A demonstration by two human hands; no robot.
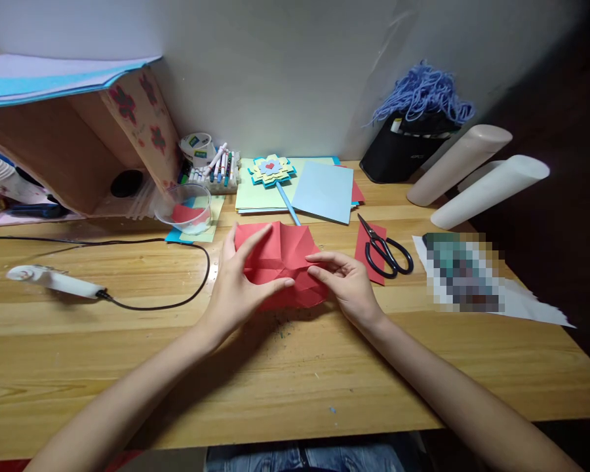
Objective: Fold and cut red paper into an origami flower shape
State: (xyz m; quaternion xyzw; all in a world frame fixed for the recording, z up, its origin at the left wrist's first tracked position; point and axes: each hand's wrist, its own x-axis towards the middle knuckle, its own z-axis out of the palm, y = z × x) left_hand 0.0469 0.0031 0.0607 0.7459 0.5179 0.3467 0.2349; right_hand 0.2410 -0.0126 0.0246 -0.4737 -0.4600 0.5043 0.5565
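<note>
A creased sheet of red paper is held up between both hands over the middle of the wooden table. Its fold lines meet near the centre, and the lower edge looks rounded. My left hand grips the left side, with the thumb along the front and the fingers partly behind. At the right edge, the thumb and forefinger of my right hand pinch the paper. Just beyond it lies a layered paper flower on a blue stem.
Black-handled scissors rest partly on a red paper strip. A white glue gun with a black cord lies left. Behind are a clear bowl, markers, a blue-grey card, a black holder and white rolls.
</note>
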